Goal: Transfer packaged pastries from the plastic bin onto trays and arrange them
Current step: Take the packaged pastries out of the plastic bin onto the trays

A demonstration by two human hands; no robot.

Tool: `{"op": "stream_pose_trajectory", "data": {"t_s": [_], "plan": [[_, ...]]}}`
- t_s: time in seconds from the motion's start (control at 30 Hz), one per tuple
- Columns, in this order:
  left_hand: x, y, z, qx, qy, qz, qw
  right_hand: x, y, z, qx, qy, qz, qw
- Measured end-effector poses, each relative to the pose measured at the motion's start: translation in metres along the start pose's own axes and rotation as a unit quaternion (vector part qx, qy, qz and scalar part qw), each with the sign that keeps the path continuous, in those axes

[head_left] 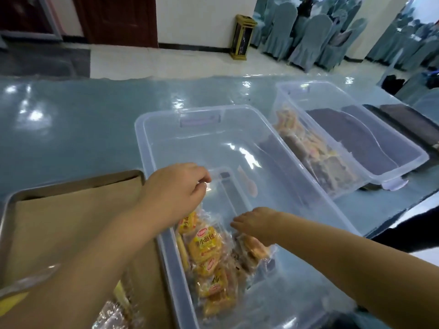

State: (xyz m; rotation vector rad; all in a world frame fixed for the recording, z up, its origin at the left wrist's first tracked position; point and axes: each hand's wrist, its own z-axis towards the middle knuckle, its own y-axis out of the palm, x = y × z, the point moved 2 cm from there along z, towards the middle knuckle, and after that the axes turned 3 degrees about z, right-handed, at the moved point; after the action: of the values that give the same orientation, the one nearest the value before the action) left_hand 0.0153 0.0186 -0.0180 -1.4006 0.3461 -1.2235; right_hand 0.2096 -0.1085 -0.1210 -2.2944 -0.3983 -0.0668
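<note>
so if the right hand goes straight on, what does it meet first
Most likely the yellow pastry packs in the plastic bin, just beyond the right hand; depth is unclear, so it may already touch a wrapper.

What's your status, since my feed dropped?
Left hand over bin, right hand in it, grips unclear. Pastries piled at near end. Tray beside bin, nothing blocking.

Desk (71,129): glossy teal cover, ceiling lights glaring off it. Behind it, pale tiled floor (166,60). 1 dark wood door (116,20) in the white back wall (202,17). 1 gold-and-black waste bin (242,38) upright on the floor beside that wall. Top right: rows of chairs (313,41) in grey-blue covers, blurred.
</note>
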Motion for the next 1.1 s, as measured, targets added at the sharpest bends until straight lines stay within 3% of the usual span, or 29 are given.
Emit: {"op": "stream_pose_trajectory", "data": {"t_s": [0.17,0.4,0.53,0.67,0.73,0.83,0.9,1.0,1.1], "plan": [[0.002,-0.003,-0.001,0.008,-0.033,0.002,0.999,0.005,0.014,0.014,-0.015,-0.045,0.005,0.999],[0.006,-0.004,-0.003,0.009,-0.064,0.023,0.998,0.012,0.003,-0.003,-0.073,-0.033,-0.097,0.992],[0.014,-0.010,-0.003,-0.005,-0.092,0.025,0.995,0.030,-0.044,-0.038,-0.024,0.028,0.056,0.998],[0.028,-0.010,-0.006,-0.038,-0.121,-0.021,0.992,0.052,-0.094,-0.079,0.101,0.049,0.236,0.965],[0.038,-0.006,-0.007,-0.051,-0.154,-0.121,0.979,0.053,-0.106,-0.092,0.148,0.004,0.378,0.914],[0.048,-0.002,-0.006,-0.034,-0.176,-0.255,0.950,0.043,-0.117,-0.092,0.212,-0.082,0.577,0.785],[0.051,-0.005,-0.006,0.034,-0.181,-0.325,0.927,0.033,-0.119,-0.082,0.245,-0.098,0.637,0.724],[0.044,-0.011,-0.008,0.184,-0.195,-0.400,0.877,0.018,-0.123,-0.067,0.282,-0.101,0.676,0.673],[0.038,-0.009,-0.010,0.168,-0.228,-0.399,0.872,0.003,-0.126,-0.057,0.292,-0.140,0.751,0.575]]}}
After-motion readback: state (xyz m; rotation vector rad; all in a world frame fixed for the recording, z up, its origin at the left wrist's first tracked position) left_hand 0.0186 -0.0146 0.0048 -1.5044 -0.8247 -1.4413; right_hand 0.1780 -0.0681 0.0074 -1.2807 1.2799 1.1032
